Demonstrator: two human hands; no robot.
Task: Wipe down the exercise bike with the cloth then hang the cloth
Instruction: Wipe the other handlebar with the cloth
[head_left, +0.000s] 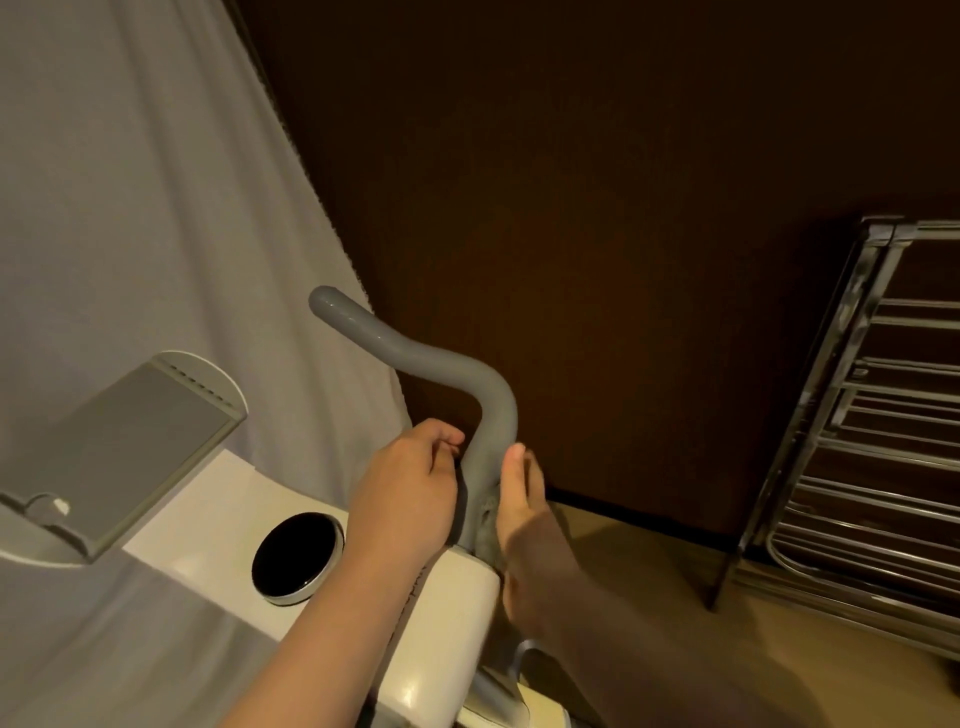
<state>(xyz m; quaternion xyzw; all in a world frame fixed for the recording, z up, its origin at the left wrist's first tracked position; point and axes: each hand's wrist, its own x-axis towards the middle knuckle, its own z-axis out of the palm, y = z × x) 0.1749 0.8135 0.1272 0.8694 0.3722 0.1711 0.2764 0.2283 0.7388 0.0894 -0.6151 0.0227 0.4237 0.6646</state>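
Your right hand (524, 499) is wrapped around the lower stretch of the grey handlebar (415, 358), just above where it meets the white body (447, 587) of the exercise bike, and the grey cloth (487, 512) is pinched between that palm and the bar, with only a fuzzy edge of it showing beside your thumb. Holding it that way lets the cloth hug the round tube, so a slide along the bar should clean most of its girth at once. Your left hand (410, 488) sits on the opposite side of the same stretch, fingers curled in toward the bar; whether it actually clamps the bar or the cloth is hidden behind the knuckles, so I cannot tell, but it looks placed to steady things while the other hand rubs. The curved upper part of the handlebar runs bare up to its rounded tip. Toward the left edge of the bike's top sit the black round dial (296, 556) and the tilted grey tablet holder (135, 447), neither touched now. The metal drying rack (857, 426) stands well apart at the right, a likely spot for hanging the cloth afterwards.
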